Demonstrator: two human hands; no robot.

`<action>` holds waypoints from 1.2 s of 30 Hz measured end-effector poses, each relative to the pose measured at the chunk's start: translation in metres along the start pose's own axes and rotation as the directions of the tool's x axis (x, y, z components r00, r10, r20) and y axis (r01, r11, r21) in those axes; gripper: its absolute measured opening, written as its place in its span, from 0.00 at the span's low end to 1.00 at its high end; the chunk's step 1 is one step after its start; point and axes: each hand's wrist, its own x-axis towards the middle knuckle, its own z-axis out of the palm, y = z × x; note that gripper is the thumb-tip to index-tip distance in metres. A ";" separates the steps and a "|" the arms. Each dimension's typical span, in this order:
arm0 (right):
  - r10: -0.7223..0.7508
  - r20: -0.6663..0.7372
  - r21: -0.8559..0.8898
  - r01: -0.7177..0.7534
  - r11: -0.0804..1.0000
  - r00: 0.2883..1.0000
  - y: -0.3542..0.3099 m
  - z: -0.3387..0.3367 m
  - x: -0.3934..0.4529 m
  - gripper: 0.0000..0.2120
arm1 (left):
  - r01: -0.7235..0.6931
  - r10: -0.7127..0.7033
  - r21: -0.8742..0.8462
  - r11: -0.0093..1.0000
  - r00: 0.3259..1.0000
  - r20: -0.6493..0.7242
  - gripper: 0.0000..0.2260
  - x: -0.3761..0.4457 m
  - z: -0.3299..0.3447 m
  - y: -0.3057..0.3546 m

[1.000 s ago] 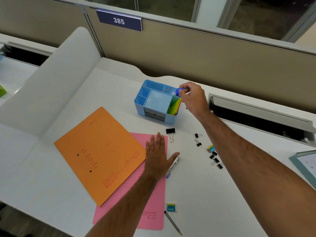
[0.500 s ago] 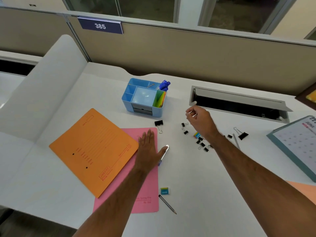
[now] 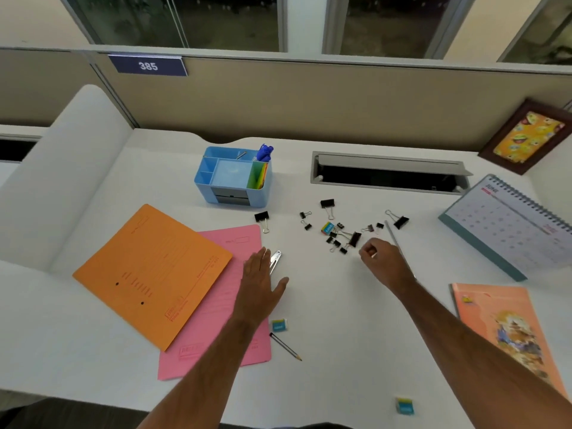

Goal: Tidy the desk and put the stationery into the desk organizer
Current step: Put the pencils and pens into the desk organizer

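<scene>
The light-blue desk organizer [image 3: 201, 178] stands at the back of the desk, with blue pens [image 3: 265, 152] upright in its rear right compartment and coloured sticky notes [image 3: 258, 176] in the right slot. My left hand [image 3: 261, 286] lies flat on the pink folder [image 3: 216, 335], partly over a silver pen [image 3: 275, 258]. My right hand [image 3: 382, 261] hovers with loosely curled fingers and holds nothing, just right of several black binder clips [image 3: 353, 239] and beside a grey pencil [image 3: 393, 235]. An eraser [image 3: 279, 325] and a dark pencil [image 3: 286, 346] lie near my left wrist.
An orange folder [image 3: 148, 270] overlaps the pink one. A small colourful box [image 3: 327, 227] sits among the clips. A desk calendar [image 3: 510, 224], a peach notebook [image 3: 507, 329] and a picture frame [image 3: 526, 136] occupy the right side. A cable slot [image 3: 387, 174] opens behind the clips. Another eraser [image 3: 405, 405] lies at the front edge.
My right hand left the blue pens in the organizer and drew back toward me, down to the binder clips. My left hand stayed on the pink folder.
</scene>
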 end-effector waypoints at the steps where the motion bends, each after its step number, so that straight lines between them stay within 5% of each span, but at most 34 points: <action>1: 0.021 -0.013 -0.011 -0.021 1.000 1.000 0.010 -0.005 -0.005 0.05 | -0.009 0.009 -0.001 1.000 1.000 0.001 0.37 -0.003 0.002 0.003; 9: 0.195 -0.136 -0.169 -0.216 0.962 0.971 0.073 -0.047 -0.025 0.06 | -0.142 0.135 0.104 0.984 0.988 0.073 0.36 -0.014 0.023 0.038; 25: 0.300 0.026 -0.396 -0.266 0.879 0.954 0.079 -0.063 -0.013 0.15 | -0.057 0.040 0.062 0.996 0.969 0.246 0.37 -0.026 0.053 0.069; 31: 0.250 -0.013 -0.266 -0.245 0.932 0.968 0.079 -0.058 -0.041 0.09 | 0.064 -0.056 -0.083 0.995 0.993 0.100 0.30 -0.025 0.051 0.091; 36: 0.139 -0.023 -0.104 -0.141 0.984 0.990 0.072 -0.042 -0.063 0.10 | 0.227 -0.179 -0.480 0.847 0.973 0.144 0.15 -0.010 0.050 0.123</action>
